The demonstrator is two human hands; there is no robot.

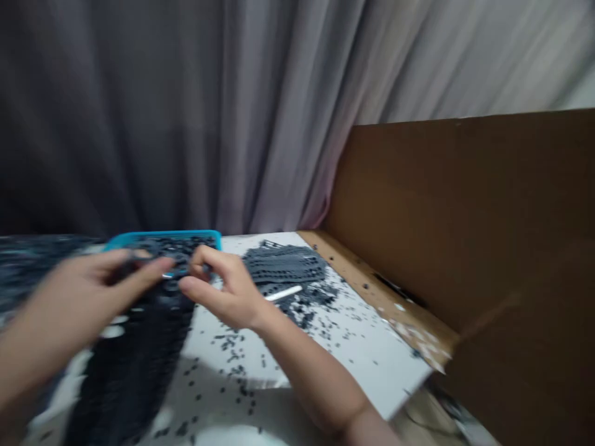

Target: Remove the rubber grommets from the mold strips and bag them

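My left hand [105,279] is closed, thumb pressed toward the fingers, on a small dark piece that is blurred. Close to its right, my right hand [227,288] has its thumb and forefinger curled together; whatever may be between them is too small to make out. Below both hands lies a long black strip-like material [134,365], running toward the lower left edge. Just behind the hands stands a blue-rimmed tray [186,233] with many small dark pieces, partly hidden by my fingers.
A stack of dark perforated strips [288,263] lies on the white table [372,365] beside a white stick [284,293]. Small black bits are scattered around. A brown board [455,210] stands at the right, a grey curtain [186,111] behind.
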